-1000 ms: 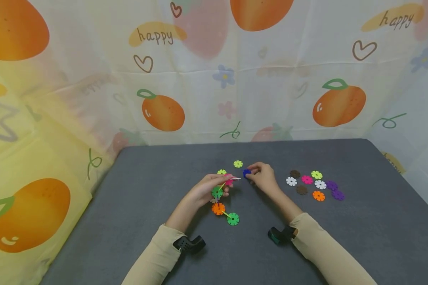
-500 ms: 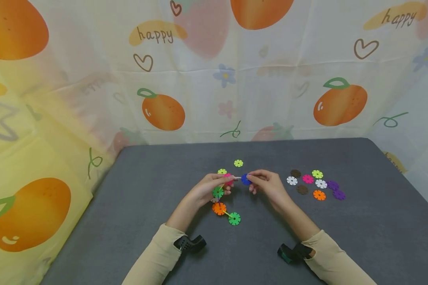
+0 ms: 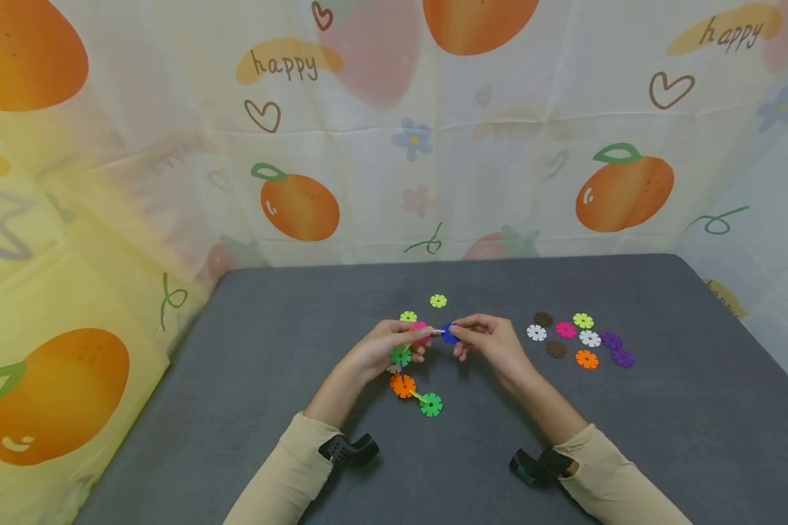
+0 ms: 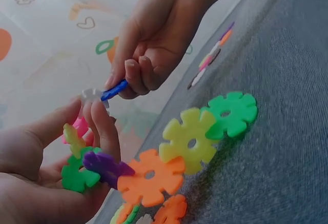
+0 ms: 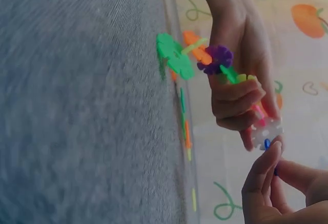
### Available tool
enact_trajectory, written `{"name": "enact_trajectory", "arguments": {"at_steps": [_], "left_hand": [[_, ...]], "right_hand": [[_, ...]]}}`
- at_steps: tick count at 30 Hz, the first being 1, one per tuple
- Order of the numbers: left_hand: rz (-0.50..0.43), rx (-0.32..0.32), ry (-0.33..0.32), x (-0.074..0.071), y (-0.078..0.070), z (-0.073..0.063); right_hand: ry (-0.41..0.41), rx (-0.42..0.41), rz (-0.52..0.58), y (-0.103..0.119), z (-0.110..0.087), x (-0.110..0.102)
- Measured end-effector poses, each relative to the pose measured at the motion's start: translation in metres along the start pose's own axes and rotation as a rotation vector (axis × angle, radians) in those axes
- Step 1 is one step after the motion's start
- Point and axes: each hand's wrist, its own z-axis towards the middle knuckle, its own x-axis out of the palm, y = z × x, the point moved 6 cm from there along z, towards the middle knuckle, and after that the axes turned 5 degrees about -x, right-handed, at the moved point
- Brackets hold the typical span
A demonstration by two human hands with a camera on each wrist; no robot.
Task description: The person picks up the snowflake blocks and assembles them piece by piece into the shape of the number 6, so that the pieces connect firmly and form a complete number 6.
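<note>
My left hand holds a chain of notched plastic interlocking discs. Its thumb and fingers pinch the white disc at the chain's upper end, beside a pink disc. From the palm hang a purple disc, an orange disc, a yellow disc and a green end disc, slotted together at angles. Between thumb and index finger, my right hand pinches a blue disc. The blue edge meets the white disc's rim; how deep it sits in a notch I cannot tell.
On the grey table, a loose group of discs lies to the right, among them an orange disc and a brown disc. One yellow-green disc lies beyond the hands. A printed cloth hangs behind the table.
My right hand has brought the blue disc left and slightly nearer, from apart to against the white disc. The left hand has kept its place and its hold on the chain.
</note>
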Motion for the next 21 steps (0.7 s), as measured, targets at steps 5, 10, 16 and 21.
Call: {"name": "enact_trajectory", "arguments": {"at_steps": [5,10,16,21], "left_hand": [[0.033,0.026,0.000,0.0006,-0.0017,-0.0020],[0.051,0.053,-0.007,0.0039,-0.0029,-0.0015],[0.080,0.080,-0.006,0.0037,-0.0045,-0.0008],[0.085,0.106,0.035,0.0023,-0.0071,-0.0022]], "right_hand": [[-0.038,-0.001,-0.011,0.0002,-0.0013,0.0013],[-0.080,-0.022,-0.036,0.0030,-0.0031,0.0032],[-0.101,-0.019,0.004,0.0005,-0.0024,0.0043],[-0.053,0.005,0.089,-0.0041,0.0001,0.0082]]}}
